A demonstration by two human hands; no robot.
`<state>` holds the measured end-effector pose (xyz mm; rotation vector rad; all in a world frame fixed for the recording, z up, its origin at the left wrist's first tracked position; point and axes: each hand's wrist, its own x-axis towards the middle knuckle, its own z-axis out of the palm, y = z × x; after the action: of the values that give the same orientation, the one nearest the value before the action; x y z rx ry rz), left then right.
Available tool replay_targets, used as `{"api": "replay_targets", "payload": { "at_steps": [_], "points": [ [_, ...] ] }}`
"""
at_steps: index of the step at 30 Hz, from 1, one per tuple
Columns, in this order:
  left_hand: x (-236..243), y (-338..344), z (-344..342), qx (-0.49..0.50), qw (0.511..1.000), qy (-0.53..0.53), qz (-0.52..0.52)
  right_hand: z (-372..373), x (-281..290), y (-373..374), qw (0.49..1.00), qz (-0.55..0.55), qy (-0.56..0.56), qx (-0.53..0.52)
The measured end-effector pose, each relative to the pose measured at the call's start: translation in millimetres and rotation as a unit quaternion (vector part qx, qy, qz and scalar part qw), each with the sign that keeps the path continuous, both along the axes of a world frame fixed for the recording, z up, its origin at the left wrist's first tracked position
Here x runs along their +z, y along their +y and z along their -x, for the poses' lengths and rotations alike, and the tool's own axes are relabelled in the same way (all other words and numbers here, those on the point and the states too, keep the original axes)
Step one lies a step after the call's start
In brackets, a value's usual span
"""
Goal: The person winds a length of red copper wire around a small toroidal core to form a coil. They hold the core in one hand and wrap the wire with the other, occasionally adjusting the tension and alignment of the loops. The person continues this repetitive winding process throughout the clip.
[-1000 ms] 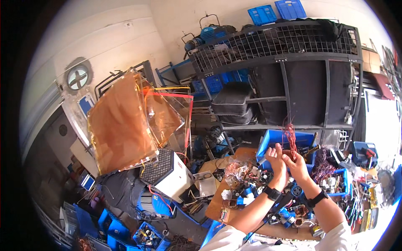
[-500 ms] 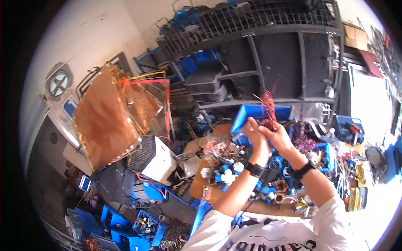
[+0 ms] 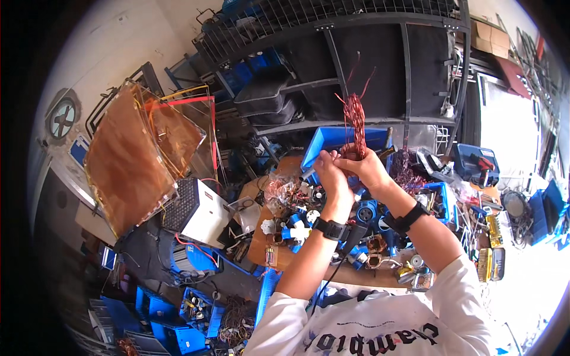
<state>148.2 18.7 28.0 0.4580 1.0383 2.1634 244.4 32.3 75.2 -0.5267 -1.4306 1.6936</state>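
Observation:
A long bundle of reddish-brown copper wire (image 3: 355,121) stands upright above the bench, several loose strands poking out of its top. My right hand (image 3: 369,171) is wrapped round its lower end. Close against it, my left hand (image 3: 333,175) has its fingers drawn together at the bundle's base, and what lies between them is hidden. Just behind both hands is a blue bin (image 3: 317,145). Below them, the bench holds blue round motor-like parts (image 3: 367,211) and a white-and-blue fitting (image 3: 297,232).
Tangled wire (image 3: 278,193) lies left on the wooden bench (image 3: 259,254). A dark red wire heap (image 3: 407,169) and a blue toolbox (image 3: 477,161) are to the right. A black rack (image 3: 374,65) stands behind, and a white box (image 3: 205,216) at left.
The view has shifted, so the scene sits a little further left. The left fingers have come in closer to the base of the wire bundle, which the right hand still grips.

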Motion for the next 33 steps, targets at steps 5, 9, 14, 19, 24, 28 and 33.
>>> {"api": "replay_targets", "payload": {
  "at_steps": [5,9,14,19,24,28,33],
  "points": [
    [12,-16,-7,0.05,0.996,0.02,0.067,2,-18,9,0.997,-0.069,-0.015,-0.037],
    [20,-31,13,0.097,0.974,0.203,-0.017,-8,-24,18,0.974,-0.16,-0.124,-0.104],
    [66,-75,13,0.32,0.685,0.647,-0.101,-21,-9,7,0.897,-0.247,-0.315,-0.189],
    [94,-87,14,0.238,0.533,0.791,-0.184,-34,-11,19,0.825,-0.35,-0.384,-0.224],
    [125,-78,21,0.124,0.485,0.866,-0.01,-39,-13,38,0.751,-0.412,-0.458,-0.239],
    [110,-64,38,0.1,0.46,0.872,0.135,-40,-8,42,0.733,-0.426,-0.471,-0.242],
    [94,-71,51,0.105,0.521,0.814,0.236,-32,4,24,0.733,-0.403,-0.509,-0.203]
  ]
}}
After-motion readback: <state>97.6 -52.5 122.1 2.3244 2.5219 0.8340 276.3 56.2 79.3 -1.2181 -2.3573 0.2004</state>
